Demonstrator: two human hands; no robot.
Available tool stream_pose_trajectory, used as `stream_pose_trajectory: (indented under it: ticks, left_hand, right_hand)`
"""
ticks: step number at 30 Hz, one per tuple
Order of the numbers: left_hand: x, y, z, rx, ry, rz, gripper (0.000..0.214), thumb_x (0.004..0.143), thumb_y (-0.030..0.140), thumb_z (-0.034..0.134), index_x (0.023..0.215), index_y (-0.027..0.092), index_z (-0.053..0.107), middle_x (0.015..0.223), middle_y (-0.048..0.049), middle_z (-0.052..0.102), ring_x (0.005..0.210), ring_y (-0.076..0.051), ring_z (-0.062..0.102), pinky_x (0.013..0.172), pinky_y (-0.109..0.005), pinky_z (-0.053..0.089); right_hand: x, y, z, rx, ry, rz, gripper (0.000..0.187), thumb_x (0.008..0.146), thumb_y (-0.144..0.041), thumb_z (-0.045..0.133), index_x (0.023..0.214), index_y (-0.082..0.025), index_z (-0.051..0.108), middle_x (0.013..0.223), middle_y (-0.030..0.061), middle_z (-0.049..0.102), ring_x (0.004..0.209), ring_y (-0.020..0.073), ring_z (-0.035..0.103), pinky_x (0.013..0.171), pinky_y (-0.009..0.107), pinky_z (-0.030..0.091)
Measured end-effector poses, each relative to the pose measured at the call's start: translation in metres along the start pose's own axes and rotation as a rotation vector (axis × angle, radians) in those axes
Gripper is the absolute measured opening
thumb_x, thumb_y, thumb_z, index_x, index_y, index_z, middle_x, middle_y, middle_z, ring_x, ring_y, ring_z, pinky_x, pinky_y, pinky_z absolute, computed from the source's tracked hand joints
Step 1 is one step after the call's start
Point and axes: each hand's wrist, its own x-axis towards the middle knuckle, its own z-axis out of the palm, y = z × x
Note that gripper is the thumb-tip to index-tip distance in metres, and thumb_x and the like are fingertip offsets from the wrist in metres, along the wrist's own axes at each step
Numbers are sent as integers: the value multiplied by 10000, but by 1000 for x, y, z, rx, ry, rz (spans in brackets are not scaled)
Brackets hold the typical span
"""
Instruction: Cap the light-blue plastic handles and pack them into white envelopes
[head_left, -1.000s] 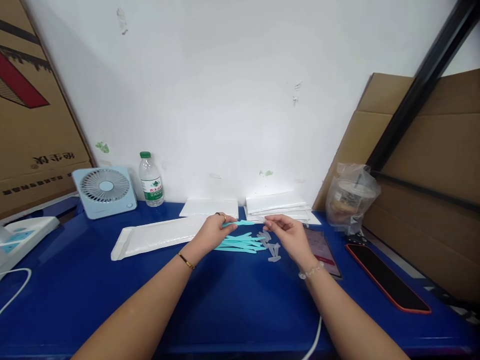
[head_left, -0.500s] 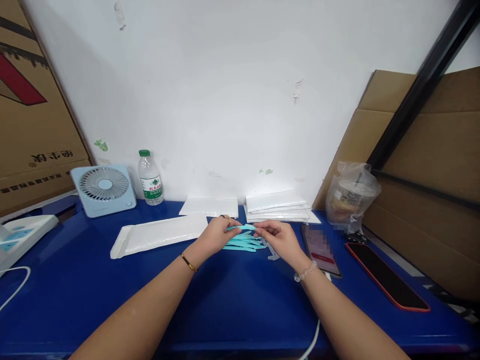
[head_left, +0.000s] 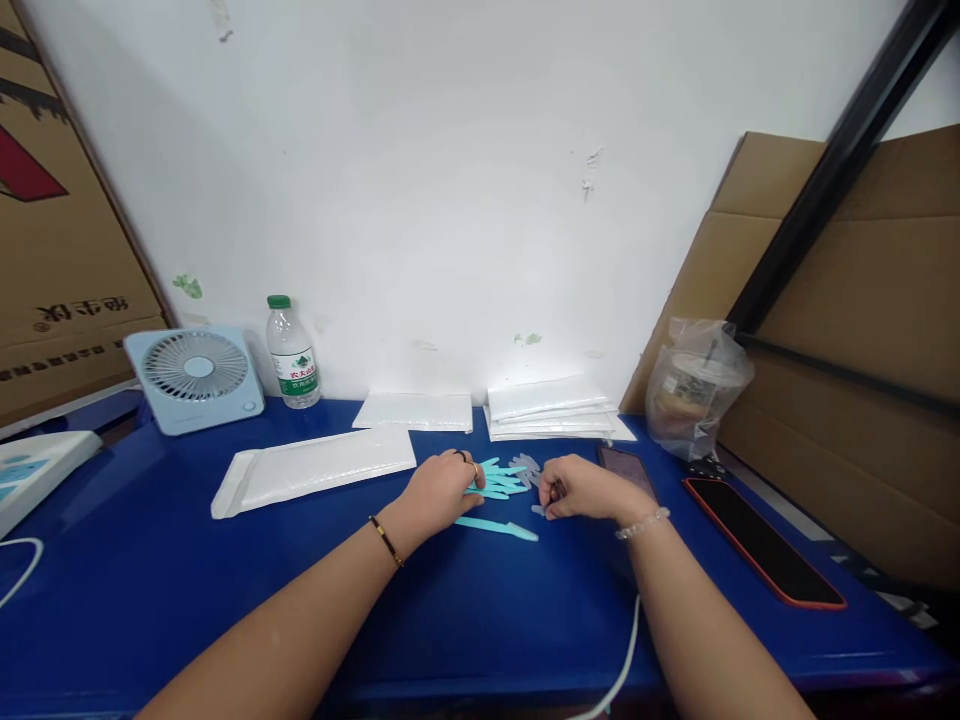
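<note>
Two hands, left hand (head_left: pixel 442 492) curled on teal sticks (head_left: pixel 501 480), right hand (head_left: pixel 583 490) pinching clear caps (head_left: pixel 530 468).

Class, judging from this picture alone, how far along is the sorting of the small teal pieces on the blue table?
Done, it seems: one teal piece lies apart, nearer the person. In hand: the left hand rests at the teal pile; the right hand fingers the small grey caps. Left: most of the pile, and the white envelope beside it looks untouched.
</note>
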Motion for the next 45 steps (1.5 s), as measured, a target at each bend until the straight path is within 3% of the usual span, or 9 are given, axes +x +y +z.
stream_pose_trajectory:
  ticks: [4, 11, 18, 24, 31, 37, 42, 45]
  left_hand:
    - [4, -8, 1, 73, 21, -3, 123, 747, 285, 611, 835, 223, 670, 931, -59, 653, 885, -224, 561, 718, -295, 395]
    - [5, -8, 2, 105, 3, 30, 171, 792, 238, 506, 710, 212, 654, 742, -34, 662, 691, -182, 586, 676, -280, 364]
    - [5, -8, -8, -86, 49, -21, 209, 816, 221, 427, 753, 197, 625, 821, -39, 659, 726, -168, 582, 626, -248, 379]
    - [4, -16, -10, -325, 64, -129, 274, 852, 361, 384, 838, 182, 590, 757, -39, 619, 636, -152, 536, 542, -245, 373]
    - [7, -25, -6, -497, 24, -178, 278, 829, 425, 411, 830, 184, 551, 701, -11, 589, 631, -143, 529, 523, -225, 363]
    - [9, -25, -6, -521, 5, -165, 267, 822, 420, 429, 825, 180, 544, 690, -8, 573, 633, -136, 531, 521, -217, 356]
    - [9, -24, -9, -524, 11, -196, 282, 822, 428, 424, 829, 173, 544, 691, -13, 565, 645, -142, 544, 535, -222, 371]
    - [8, -23, -8, -542, 2, -182, 283, 818, 434, 434, 839, 176, 549, 704, -11, 572, 649, -139, 541, 539, -220, 374]
  right_hand:
    - [2, -3, 3, 8, -2, 37, 64, 566, -142, 666, 616, -181, 671, 611, 3, 629, 500, 115, 508, 439, 201, 351]
    - [2, -7, 1, 90, 52, -28, 82, 725, -187, 554, 749, -187, 632, 627, -6, 619, 548, 129, 536, 512, 223, 399]
    - [4, -9, -2, 215, 211, -50, 152, 815, -273, 524, 859, -184, 639, 692, 20, 623, 597, 141, 575, 527, 236, 430]
    - [6, -2, -10, 416, 420, 1, 267, 774, -400, 613, 874, -155, 644, 695, 38, 631, 584, 149, 602, 551, 268, 477]
    - [6, -3, -9, 492, 412, -58, 280, 751, -410, 642, 875, -159, 641, 752, 55, 667, 666, 179, 650, 643, 306, 516]
    - [6, -11, -6, 471, 387, -55, 262, 754, -404, 639, 855, -163, 645, 751, 49, 662, 669, 179, 654, 636, 300, 519]
    - [5, -8, -9, 461, 446, -59, 273, 753, -408, 641, 868, -161, 643, 750, 46, 656, 638, 166, 642, 619, 290, 508]
    - [6, -10, -6, 460, 405, -45, 276, 752, -409, 640, 859, -155, 644, 739, 49, 661, 636, 164, 638, 609, 285, 504]
